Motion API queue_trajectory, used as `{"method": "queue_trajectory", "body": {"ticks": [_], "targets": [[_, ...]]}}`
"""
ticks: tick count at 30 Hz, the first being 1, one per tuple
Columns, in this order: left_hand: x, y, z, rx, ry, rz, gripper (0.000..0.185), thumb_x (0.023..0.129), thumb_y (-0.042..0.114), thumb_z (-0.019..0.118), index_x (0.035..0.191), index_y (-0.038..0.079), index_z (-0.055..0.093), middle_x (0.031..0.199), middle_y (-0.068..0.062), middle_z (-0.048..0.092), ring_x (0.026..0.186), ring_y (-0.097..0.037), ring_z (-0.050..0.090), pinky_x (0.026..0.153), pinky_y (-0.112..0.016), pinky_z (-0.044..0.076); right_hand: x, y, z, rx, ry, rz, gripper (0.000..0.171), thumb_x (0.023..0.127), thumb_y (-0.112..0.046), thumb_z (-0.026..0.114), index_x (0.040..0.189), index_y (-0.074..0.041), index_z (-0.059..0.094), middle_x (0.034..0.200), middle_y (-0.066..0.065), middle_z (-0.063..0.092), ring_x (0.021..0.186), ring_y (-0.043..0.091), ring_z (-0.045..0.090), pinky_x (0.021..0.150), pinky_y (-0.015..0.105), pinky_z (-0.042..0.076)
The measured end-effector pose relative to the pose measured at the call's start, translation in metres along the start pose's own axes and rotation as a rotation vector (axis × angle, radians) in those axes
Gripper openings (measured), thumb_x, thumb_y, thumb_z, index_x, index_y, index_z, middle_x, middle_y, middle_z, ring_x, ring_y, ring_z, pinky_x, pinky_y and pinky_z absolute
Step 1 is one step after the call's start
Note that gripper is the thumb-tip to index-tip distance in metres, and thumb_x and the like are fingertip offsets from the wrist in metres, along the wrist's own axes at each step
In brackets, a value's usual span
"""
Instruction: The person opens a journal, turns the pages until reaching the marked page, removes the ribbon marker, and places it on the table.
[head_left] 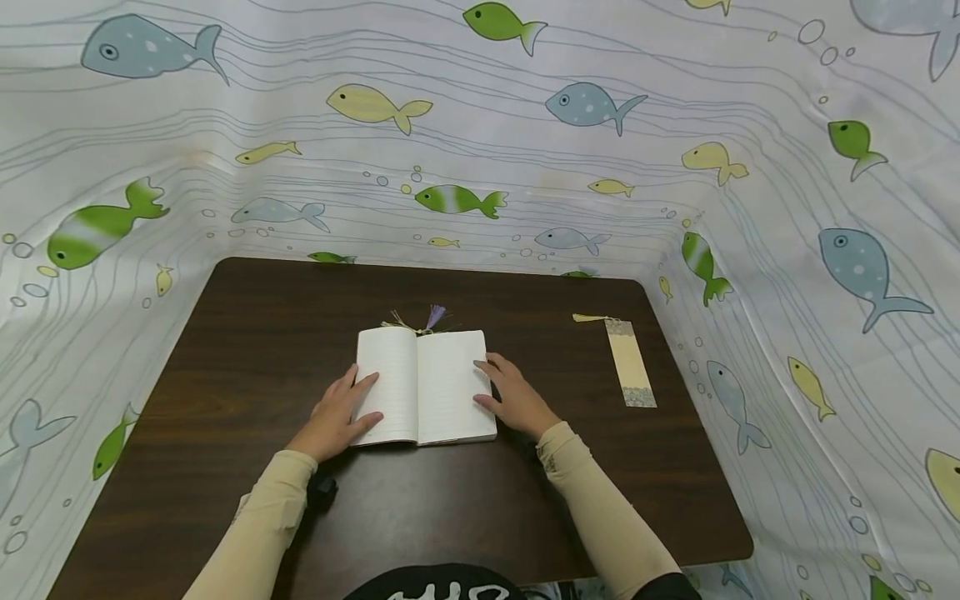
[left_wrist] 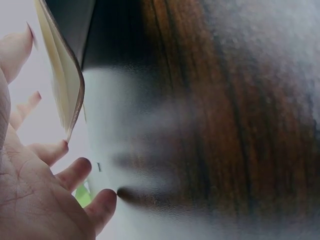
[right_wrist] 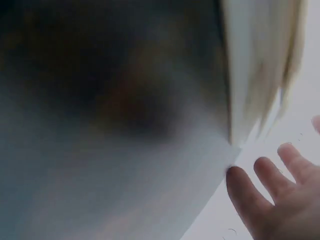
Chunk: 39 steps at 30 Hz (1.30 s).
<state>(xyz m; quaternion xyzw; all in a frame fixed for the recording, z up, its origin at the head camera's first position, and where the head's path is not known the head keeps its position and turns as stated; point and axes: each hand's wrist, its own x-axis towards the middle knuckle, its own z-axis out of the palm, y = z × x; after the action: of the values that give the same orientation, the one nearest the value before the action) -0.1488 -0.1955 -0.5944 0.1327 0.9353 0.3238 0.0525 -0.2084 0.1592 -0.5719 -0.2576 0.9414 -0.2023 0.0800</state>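
Note:
An open notebook (head_left: pixel 423 385) with lined white pages lies flat in the middle of a dark wooden table (head_left: pixel 247 333). My left hand (head_left: pixel 339 417) rests on the left page's outer edge with straight fingers and the thumb on the page. My right hand (head_left: pixel 512 393) lies flat against the right page's edge, fingers straight. Tassels (head_left: pixel 433 317) of bookmarks stick out from the notebook's top. In the left wrist view the notebook's page edge (left_wrist: pixel 62 75) shows beside my fingers (left_wrist: pixel 75 172). The right wrist view is blurred, with page edges (right_wrist: pixel 260 70) and fingertips (right_wrist: pixel 245 190).
A long patterned bookmark (head_left: pixel 630 362) with a yellow tassel lies on the table to the right of the notebook. A white fish-print cloth (head_left: pixel 480 150) walls the table on three sides. A small dark object (head_left: pixel 322 492) sits by my left forearm.

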Motion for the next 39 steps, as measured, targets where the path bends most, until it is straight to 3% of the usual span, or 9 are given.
{"method": "queue_trajectory", "body": {"ticks": [4,8,19,39], "targets": [[-0.001,0.0,0.0,-0.003,-0.003,0.004,0.073,0.1,0.045,0.063,0.158,0.011,0.036,0.164,-0.03,0.013,0.145,-0.053,0.02,0.103,-0.079,0.025,-0.006,-0.003,0.009,-0.051,-0.119,-0.027,0.078,0.094,-0.045,0.07,0.16,-0.022,0.035,0.166,0.015,0.02,0.152,0.035,0.022,0.116,0.05,0.035],[-0.001,0.0,0.0,-0.017,0.009,0.014,0.073,0.1,0.044,0.063,0.158,0.011,0.036,0.164,-0.03,0.013,0.145,-0.054,0.019,0.103,-0.08,0.024,-0.01,-0.006,0.012,-0.075,-0.146,-0.065,0.08,0.091,-0.042,0.075,0.158,-0.018,0.038,0.166,0.019,0.021,0.151,0.037,0.024,0.117,0.052,0.032],[-0.003,0.001,0.0,-0.035,0.003,0.016,0.073,0.1,0.045,0.063,0.159,0.012,0.035,0.165,-0.029,0.011,0.146,-0.054,0.017,0.103,-0.08,0.023,-0.01,-0.003,0.016,-0.133,-0.118,-0.071,0.092,0.081,-0.041,0.084,0.157,-0.012,0.04,0.165,0.015,0.029,0.149,0.034,0.031,0.117,0.05,0.033],[-0.001,0.003,-0.003,-0.019,-0.004,0.006,0.073,0.101,0.047,0.061,0.158,0.011,0.036,0.164,-0.03,0.014,0.146,-0.054,0.019,0.103,-0.079,0.023,-0.01,-0.006,0.021,-0.267,-0.043,-0.092,0.078,0.088,-0.044,0.075,0.153,-0.01,0.047,0.162,0.014,0.036,0.145,0.038,0.039,0.112,0.05,0.04]]}}
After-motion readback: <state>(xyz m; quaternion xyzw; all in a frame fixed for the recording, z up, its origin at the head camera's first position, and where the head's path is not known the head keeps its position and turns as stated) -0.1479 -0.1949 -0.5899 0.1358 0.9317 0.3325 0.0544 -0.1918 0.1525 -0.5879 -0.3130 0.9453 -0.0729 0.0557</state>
